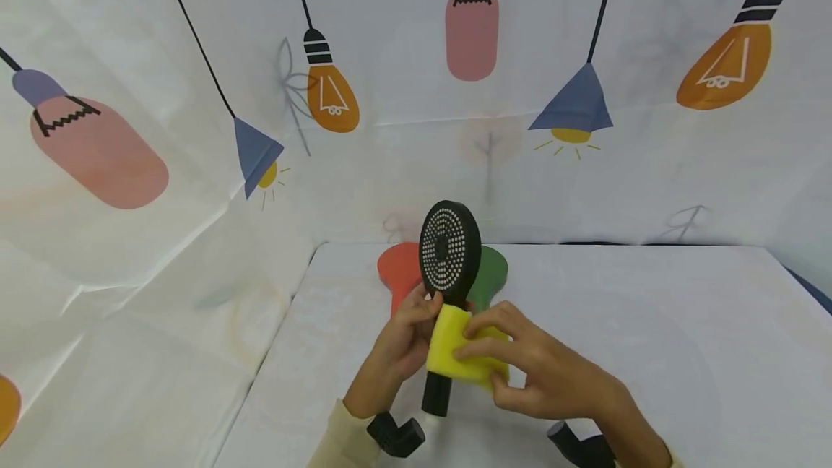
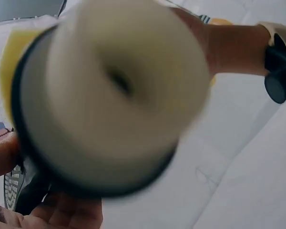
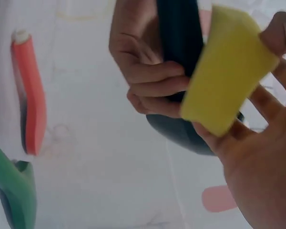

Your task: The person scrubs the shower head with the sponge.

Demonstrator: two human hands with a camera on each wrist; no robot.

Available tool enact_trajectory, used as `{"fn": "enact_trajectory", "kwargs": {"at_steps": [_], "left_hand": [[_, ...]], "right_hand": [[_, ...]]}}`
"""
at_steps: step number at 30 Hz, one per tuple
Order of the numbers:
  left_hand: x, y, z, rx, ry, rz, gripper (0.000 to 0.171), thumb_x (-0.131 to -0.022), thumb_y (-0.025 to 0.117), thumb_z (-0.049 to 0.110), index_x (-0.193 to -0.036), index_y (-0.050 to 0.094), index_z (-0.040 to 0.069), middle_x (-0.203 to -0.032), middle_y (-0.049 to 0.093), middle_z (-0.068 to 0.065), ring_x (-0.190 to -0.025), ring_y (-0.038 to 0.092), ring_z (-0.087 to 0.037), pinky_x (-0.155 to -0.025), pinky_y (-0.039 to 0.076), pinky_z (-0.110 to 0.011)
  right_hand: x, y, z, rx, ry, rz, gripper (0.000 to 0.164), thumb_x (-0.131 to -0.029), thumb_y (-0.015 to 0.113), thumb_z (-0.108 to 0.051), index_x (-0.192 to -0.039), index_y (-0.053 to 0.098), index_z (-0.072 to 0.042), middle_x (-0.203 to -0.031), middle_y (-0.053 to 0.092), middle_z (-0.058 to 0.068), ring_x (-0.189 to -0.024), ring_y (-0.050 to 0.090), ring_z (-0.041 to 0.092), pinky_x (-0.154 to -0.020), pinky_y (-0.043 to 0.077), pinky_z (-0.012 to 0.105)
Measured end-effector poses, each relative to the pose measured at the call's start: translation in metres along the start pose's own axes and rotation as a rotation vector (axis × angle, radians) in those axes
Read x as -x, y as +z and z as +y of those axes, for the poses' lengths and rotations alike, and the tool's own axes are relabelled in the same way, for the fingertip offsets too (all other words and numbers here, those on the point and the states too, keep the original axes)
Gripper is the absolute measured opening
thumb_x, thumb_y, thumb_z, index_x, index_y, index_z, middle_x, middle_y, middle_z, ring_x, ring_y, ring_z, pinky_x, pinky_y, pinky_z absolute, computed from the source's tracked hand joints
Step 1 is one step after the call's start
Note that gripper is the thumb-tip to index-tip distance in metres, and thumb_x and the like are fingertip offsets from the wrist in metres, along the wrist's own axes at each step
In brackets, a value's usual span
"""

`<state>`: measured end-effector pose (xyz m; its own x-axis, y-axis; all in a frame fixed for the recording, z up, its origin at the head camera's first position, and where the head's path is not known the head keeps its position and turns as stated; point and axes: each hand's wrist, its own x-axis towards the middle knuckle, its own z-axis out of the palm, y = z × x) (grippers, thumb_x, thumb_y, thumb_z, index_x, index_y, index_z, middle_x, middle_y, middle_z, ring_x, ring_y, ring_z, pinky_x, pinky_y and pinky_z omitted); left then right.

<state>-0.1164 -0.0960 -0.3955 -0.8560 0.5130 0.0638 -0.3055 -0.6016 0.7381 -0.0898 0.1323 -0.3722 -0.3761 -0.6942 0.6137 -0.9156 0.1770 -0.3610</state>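
Observation:
A black hand shower (image 1: pixel 450 248) is tilted up in front of me, its round face of pale nozzles toward the head camera. My left hand (image 1: pixel 404 338) grips it around the upper handle, just below the head. A yellow sponge (image 1: pixel 443 349) lies against the handle, pinched between the thumb and fingers of my right hand (image 1: pixel 549 367). The sponge covers the middle of the handle in the head view. In the left wrist view the handle's pale, hollow end (image 2: pixel 133 119) looms large and blurred. Seen from the right wrist, left-hand fingers (image 3: pixel 152 86) wrap the dark handle.
Behind the black one, a red hand shower (image 1: pixel 396 266) and a green hand shower (image 1: pixel 492 276) lie on the white table (image 1: pixel 650 323). A white sheet (image 1: pixel 403 150) printed with lamps hangs behind the table and to its left. Black wrist-camera mounts (image 1: pixel 396 435) sit on both wrists.

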Motion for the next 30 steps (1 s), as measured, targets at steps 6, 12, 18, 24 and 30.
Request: {"fn": "enact_trajectory", "kwargs": {"at_steps": [6,12,18,24,30], "left_hand": [[-0.002,0.004,-0.002,-0.088,0.061,0.057,0.041,-0.103,0.045,0.009,-0.141,0.032,0.020,-0.113,0.062,-0.004,-0.083,0.070,-0.016,-0.081,0.059,-0.026],[-0.004,0.004,-0.002,-0.229,0.047,0.112,0.061,-0.101,0.052,0.007,-0.151,0.025,0.027,-0.126,0.058,-0.006,-0.087,0.068,-0.016,-0.083,0.058,-0.028],[-0.006,0.008,-0.007,-0.362,-0.052,0.140,0.073,-0.097,0.059,0.008,-0.154,0.022,0.031,-0.134,0.057,-0.011,-0.098,0.070,-0.020,-0.091,0.057,-0.034],[-0.008,0.011,-0.015,-0.499,-0.073,0.172,0.082,-0.091,0.070,0.013,-0.156,0.022,0.027,-0.138,0.057,-0.016,-0.115,0.064,-0.019,-0.102,0.051,-0.034],[-0.009,0.014,-0.022,-0.564,-0.091,0.159,0.080,-0.088,0.075,0.015,-0.151,0.027,0.020,-0.133,0.062,-0.017,-0.111,0.066,-0.020,-0.100,0.053,-0.036]], "right_hand": [[0.006,-0.012,-0.002,-0.396,-0.167,-0.293,0.055,-0.082,0.062,0.002,-0.133,0.058,-0.017,-0.128,0.053,0.003,-0.116,0.053,0.012,-0.095,0.052,0.024],[0.011,-0.039,0.000,-0.414,-0.223,-0.171,0.045,-0.091,0.061,-0.005,-0.136,0.056,-0.005,-0.130,0.055,0.013,-0.118,0.054,0.019,-0.093,0.052,0.024],[0.021,-0.063,0.014,-0.226,-0.024,0.309,0.044,-0.084,0.064,0.012,-0.127,0.055,0.014,-0.133,0.052,0.021,-0.124,0.051,0.020,-0.102,0.045,0.016],[0.025,-0.064,0.028,0.227,0.271,0.571,0.045,-0.081,0.068,-0.005,-0.126,0.064,0.001,-0.129,0.056,0.021,-0.124,0.049,0.013,-0.099,0.040,0.006],[0.022,-0.054,0.036,0.410,0.286,0.594,0.052,-0.098,0.052,-0.045,-0.123,0.068,-0.002,-0.127,0.055,0.026,-0.118,0.048,0.035,-0.100,0.034,0.005]]}}
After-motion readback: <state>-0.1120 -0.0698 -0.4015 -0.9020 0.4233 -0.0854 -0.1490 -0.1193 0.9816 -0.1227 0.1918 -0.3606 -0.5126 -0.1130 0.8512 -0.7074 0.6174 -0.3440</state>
